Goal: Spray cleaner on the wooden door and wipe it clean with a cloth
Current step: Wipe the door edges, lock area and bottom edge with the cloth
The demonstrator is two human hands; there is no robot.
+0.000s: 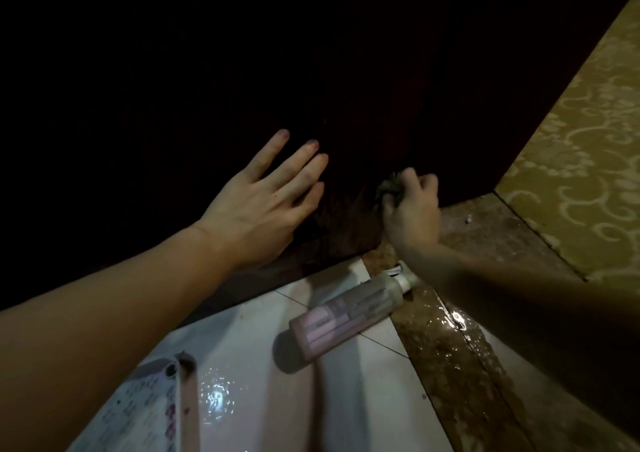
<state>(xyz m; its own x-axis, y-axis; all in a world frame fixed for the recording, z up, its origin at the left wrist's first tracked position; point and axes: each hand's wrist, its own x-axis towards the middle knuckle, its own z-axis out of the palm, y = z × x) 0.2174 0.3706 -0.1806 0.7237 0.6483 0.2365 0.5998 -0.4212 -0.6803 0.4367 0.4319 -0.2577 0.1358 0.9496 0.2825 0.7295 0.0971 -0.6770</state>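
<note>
Nearest to us, below our left forearm, lay a pale patterned object [152, 406] on the white floor tiles [346, 399]; we could not tell what it was. Further out, behind the wrist of our right hand [412, 214], the spray bottle [346, 316] lay on its side on the tiles, its white nozzle end pointing toward that wrist and reaching the wet brown threshold strip [450, 354]. Our right fingers [420, 183] were curled round a crumpled dark cloth [389, 188], holding it against the bottom of the wooden door [346, 105], near its lower corner. Well to the left of those fingers, our left hand [263, 205] lay flat on the same dark door, its fingers [304, 166] straight and slightly spread. Right of the right fingers, past the door's edge, ran a yellow patterned wall [571, 174].
</note>
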